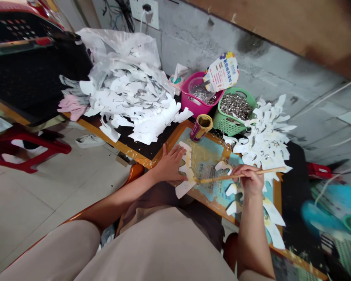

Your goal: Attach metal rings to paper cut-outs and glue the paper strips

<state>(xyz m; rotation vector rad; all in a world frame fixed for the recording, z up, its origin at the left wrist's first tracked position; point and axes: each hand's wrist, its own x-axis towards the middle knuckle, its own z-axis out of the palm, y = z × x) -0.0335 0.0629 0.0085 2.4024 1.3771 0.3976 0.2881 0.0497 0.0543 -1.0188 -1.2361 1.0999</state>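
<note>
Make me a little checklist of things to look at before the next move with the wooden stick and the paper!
1. Left hand pressing the white paper cutout flat: ok.
2. Right hand gripping the wooden stick: ok.
3. Stick tip at the cutout's edge: ok.
4. Open can within reach: ok. Paste left inside: cannot tell.
5. Printed board free of yellow smears: not ok, a smear lies beside the cutout.
</note>
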